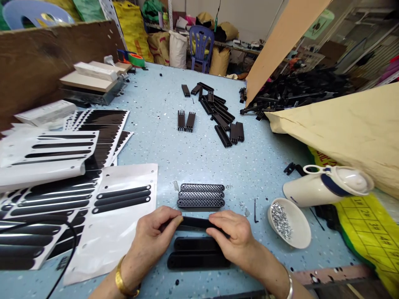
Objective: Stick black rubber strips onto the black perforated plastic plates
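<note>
Both hands working low at the near edge of the blue counter [193, 149]. My left hand [152, 238] and right hand [235, 238] are each pinching one end of a flat black strip [195, 223] — left fingers [174, 216] closed on its left end, right fingers [218, 218] closed over its right end, thumbs tucked under or behind, so I cannot tell how they are sitting. The strip is lying level between the hands, just above the counter.

Just beyond it, three perforated black plates [201, 195] are lying side by side, touching, long edges parallel to the strip. Just beneath my hands, two smooth black strips [196, 252] are resting flat, one in front of the other, partly covered by my right wrist.

To my left, a white backing sheet [121, 216] is carrying three more black strips, and further left a heap of similar sheets [46, 174] is overlapping. To my right, a small white bowl [291, 224] is holding shiny little metal bits; near it a white jug [324, 187] is lying on its side. Well apart, toward the far side, a scatter of black ribbed parts [218, 112] is spreading across the counter.

A gold bracelet is showing on my left wrist — a silver bangle on the right.
</note>
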`<state>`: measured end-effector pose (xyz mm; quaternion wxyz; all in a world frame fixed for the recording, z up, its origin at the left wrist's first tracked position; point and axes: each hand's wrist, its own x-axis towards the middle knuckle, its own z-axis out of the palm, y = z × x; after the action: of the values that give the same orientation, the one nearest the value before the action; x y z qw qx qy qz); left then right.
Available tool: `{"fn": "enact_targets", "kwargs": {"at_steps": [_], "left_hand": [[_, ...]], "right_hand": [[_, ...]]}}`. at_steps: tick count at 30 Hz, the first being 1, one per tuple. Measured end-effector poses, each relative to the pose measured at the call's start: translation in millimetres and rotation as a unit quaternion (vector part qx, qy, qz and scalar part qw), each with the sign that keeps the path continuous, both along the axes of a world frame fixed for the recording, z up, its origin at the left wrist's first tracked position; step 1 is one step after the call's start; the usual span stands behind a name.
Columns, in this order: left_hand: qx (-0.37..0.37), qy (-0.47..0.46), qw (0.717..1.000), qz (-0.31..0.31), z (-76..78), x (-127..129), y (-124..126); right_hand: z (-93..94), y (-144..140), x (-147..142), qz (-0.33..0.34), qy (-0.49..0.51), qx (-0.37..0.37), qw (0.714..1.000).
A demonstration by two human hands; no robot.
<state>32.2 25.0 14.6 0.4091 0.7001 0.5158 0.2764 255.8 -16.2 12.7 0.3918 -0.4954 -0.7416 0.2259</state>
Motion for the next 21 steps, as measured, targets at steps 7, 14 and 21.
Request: {"fn": "enact_targets", "kwargs": {"at_steps": [7,14,21], "left_hand": [[0.006,0.002,1.000,0.008,-2.0,0.1,3.0],[0.006,0.005,1.000,0.004,-3.0,-1.1,2.3],[0.008,0.016,1.000,0.007,0.3,-0.5,4.1]], "right_hand": [[-4.3,0.2,1.8,-0.020,0.062,-0.024,0.998],[-5.0,-1.1,3.6,-0.017,0.087,-0.045,0.995],[-4.4,-1.4,8.8,-0.014,0.087,-0.054,0.995]]}}
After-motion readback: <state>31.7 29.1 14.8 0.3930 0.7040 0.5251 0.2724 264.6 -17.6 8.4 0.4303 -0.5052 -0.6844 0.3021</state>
